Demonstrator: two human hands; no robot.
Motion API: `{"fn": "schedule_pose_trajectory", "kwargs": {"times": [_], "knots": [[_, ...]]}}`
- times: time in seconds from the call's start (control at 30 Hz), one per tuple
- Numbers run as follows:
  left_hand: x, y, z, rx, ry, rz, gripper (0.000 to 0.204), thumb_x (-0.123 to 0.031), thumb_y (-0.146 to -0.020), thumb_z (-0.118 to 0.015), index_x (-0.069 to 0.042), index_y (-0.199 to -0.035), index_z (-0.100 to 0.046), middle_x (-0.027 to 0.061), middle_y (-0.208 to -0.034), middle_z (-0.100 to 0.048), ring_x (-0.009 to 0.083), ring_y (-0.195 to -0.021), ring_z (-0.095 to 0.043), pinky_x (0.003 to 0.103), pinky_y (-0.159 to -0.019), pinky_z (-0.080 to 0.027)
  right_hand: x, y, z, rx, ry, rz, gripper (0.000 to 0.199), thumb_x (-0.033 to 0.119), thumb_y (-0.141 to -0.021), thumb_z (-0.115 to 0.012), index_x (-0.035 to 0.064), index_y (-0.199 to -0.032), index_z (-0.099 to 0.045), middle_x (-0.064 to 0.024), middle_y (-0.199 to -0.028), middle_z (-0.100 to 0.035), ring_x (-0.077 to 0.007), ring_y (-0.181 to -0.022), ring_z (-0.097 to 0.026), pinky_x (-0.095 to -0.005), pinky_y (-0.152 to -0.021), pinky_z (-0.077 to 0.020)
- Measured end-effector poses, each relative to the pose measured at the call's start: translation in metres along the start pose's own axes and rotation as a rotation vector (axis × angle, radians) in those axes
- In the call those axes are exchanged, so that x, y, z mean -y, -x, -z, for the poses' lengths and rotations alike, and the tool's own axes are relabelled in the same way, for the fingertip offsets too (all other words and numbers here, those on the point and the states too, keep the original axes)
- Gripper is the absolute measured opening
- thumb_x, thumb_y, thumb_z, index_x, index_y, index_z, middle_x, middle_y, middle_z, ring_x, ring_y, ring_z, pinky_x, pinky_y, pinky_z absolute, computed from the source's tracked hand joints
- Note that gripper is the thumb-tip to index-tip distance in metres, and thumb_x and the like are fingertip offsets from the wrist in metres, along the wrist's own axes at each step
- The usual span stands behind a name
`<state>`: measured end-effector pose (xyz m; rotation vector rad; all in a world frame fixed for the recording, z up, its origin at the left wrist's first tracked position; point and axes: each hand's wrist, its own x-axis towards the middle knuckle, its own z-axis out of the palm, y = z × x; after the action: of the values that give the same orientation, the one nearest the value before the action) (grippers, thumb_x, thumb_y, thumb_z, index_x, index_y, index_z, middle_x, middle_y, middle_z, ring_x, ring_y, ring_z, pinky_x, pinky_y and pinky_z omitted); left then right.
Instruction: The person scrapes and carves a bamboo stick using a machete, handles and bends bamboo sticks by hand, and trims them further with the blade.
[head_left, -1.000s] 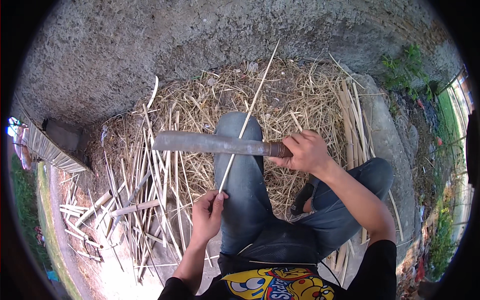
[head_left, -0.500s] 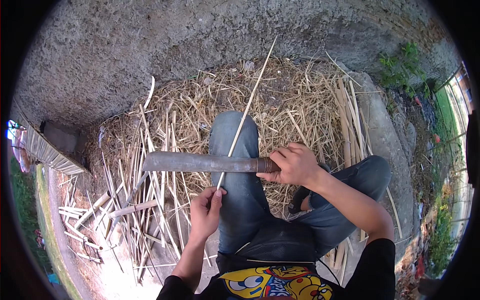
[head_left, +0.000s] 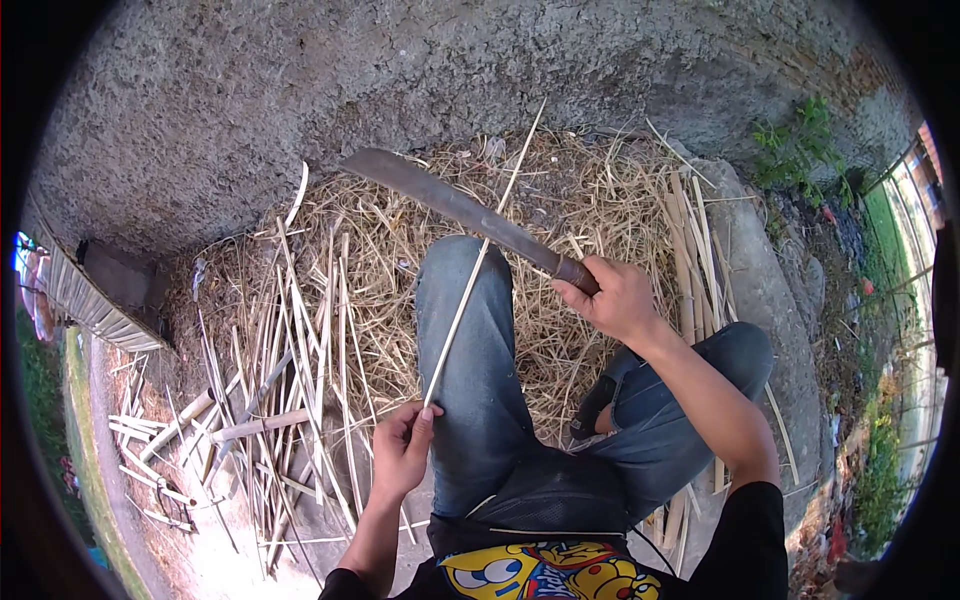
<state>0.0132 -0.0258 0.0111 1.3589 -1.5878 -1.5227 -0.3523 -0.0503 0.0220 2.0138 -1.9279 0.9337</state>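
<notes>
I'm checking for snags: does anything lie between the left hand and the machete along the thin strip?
Nothing visible does. From the left hand, which pinches its lower end, the pale strip runs uncovered to the machete, which crosses over it. The raised knee is only beneath.

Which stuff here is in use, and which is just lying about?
In use:
- machete, in the right hand
- thin pale strip, pinched in the left hand

Lying about, untouched:
- sticks and strips at left
- shavings
- long strips at right
</notes>
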Motion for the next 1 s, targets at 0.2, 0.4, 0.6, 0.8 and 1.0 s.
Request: {"fn": "schedule_pose_trajectory", "kwargs": {"times": [0.2,0.4,0.6,0.8,1.0], "knots": [[-0.007,-0.004,0.003,0.142,0.224,0.083,0.023,-0.021,-0.106,-0.053,0.000,-0.102,-0.064,-0.0054,-0.061,-0.043,0.0028,-0.050,-0.034,0.022,-0.046,-0.026,0.020,0.010,0.003,-0.014,0.010,0.337,0.053,0.061,-0.083,-0.071,0.0095,-0.074,-0.062,-0.0050,-0.061,-0.060,-0.0248,-0.052,-0.061,-0.0332,-0.052,-0.0500],[-0.003,0.002,0.009,0.270,0.576,0.310,0.023,-0.020,-0.108,-0.047,-0.003,-0.100,-0.060,-0.0068,-0.061,-0.032,0.0032,-0.047,-0.021,0.023,-0.043,-0.016,-0.012,-0.009,0.005,0.011,0.076,0.086,0.055,0.063,-0.085,-0.069,0.0093,-0.076,-0.062,-0.0067,-0.060,-0.061,-0.0246,-0.054,-0.064,-0.0364,-0.052,-0.0523],[-0.005,-0.003,0.016,0.481,0.914,0.501,0.022,-0.023,-0.108,-0.045,-0.005,-0.101,-0.056,-0.0078,-0.061,-0.026,0.0034,-0.045,-0.019,0.023,-0.041,-0.014,0.010,0.012,0.004,0.028,0.040,0.224,0.055,0.062,-0.082,-0.073,0.0072,-0.079,-0.064,-0.0061,-0.060,-0.058,-0.0251,-0.053,-0.061,-0.0360,-0.051,-0.0492],[0.013,-0.004,0.019,0.636,1.222,0.581,0.016,-0.019,-0.108,-0.043,-0.006,-0.103,-0.052,-0.0081,-0.061,-0.028,0.0023,-0.043,-0.017,0.022,-0.038,-0.013,-0.004,0.003,0.005,-0.019,0.074,0.325,0.058,0.066,-0.085,-0.066,0.0094,-0.074,-0.063,-0.0059,-0.060,-0.061,-0.0237,-0.050,-0.059,-0.0336,-0.051,-0.0494],[0.009,-0.003,0.016,0.613,1.139,0.550,0.016,-0.019,-0.108,-0.044,-0.007,-0.104,-0.052,-0.0077,-0.061,-0.028,0.0024,-0.042,-0.017,0.022,-0.037,-0.012,-0.025,-0.018,0.007,0.060,0.089,-0.037,0.058,0.063,-0.090,-0.063,0.0078,-0.074,-0.059,-0.0073,-0.054,-0.059,-0.0266,-0.048,-0.063,-0.0383,-0.045,-0.0502]]}}
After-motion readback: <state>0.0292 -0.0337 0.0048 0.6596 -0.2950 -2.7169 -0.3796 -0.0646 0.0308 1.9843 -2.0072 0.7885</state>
